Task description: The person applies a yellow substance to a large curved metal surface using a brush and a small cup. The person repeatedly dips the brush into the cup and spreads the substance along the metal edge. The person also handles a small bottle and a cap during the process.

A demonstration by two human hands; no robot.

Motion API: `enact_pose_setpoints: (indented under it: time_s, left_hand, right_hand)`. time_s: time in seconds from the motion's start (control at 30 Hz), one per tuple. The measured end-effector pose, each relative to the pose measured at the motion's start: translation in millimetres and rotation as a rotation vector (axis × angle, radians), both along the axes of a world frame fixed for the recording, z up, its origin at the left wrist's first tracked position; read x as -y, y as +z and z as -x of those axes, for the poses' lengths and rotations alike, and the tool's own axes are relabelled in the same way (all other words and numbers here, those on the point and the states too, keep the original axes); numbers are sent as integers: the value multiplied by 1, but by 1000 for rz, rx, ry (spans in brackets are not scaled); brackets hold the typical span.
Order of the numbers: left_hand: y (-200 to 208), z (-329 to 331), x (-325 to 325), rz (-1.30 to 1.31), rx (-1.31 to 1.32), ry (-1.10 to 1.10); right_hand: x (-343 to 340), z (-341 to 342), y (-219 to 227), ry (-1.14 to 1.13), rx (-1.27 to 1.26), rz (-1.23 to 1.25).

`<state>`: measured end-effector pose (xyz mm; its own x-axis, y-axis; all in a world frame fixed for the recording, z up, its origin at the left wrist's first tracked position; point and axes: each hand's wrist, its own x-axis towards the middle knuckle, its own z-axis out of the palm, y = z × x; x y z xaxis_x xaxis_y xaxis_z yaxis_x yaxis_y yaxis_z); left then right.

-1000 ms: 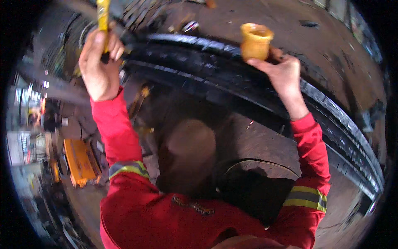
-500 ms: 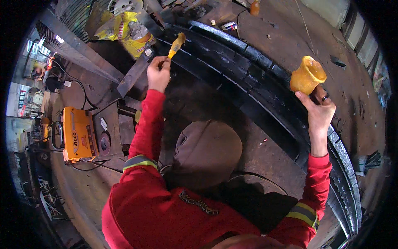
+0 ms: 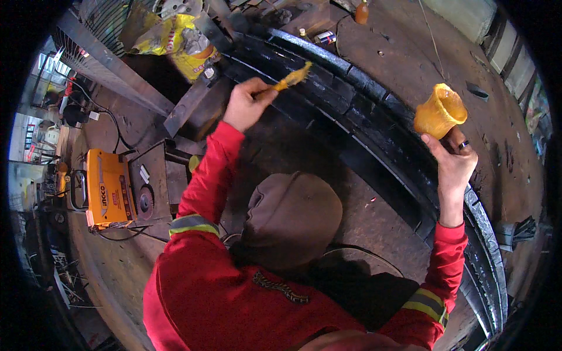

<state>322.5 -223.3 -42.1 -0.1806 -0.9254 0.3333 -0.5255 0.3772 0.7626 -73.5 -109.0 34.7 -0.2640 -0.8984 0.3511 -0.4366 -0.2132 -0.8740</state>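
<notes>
My left hand (image 3: 250,104) is closed around the handle of a brush (image 3: 294,77). Its bristle end is coated in yellow and points right, over a long curved black metal piece (image 3: 374,120). Whether the bristles touch the metal I cannot tell. Farther right, my right hand (image 3: 455,167) grips a yellow-coated cup (image 3: 438,114) from below. The cup's flared mouth tilts to the right, and part of its inside shows. A ring is on one finger of this hand. The black piece sweeps from the upper middle to the lower right, beyond both hands.
An orange machine (image 3: 107,190) with cables stands at the left, beside a box-like metal piece bearing a disc (image 3: 146,202). Crumpled yellow bags (image 3: 190,61) lie at the upper left near a metal beam (image 3: 190,108). A bottle (image 3: 362,13) stands at the back.
My left hand has moved right and slightly nearer, and the brush has swung from nearly upright to leaning right. My right hand and the cup have shifted slightly right and downward.
</notes>
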Motion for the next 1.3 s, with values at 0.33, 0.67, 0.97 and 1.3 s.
enact_pose_setpoints:
  time_s: [0.33, 0.67, 0.97, 1.3]
  left_hand:
    - [-32, -80, 101, 140, 323, 693]
    - [2, -19, 51, -95, 40, 10]
    - [-5, -101, 108, 64, 281, 508]
    - [17, -49, 70, 145, 305, 224]
  right_hand:
    - [0, 1, 2, -12, 8, -10]
    - [4, -4, 1, -3, 6, -12]
    - [2, -4, 7, -4, 49, 22]
    - [2, -4, 4, 32, 98, 22]
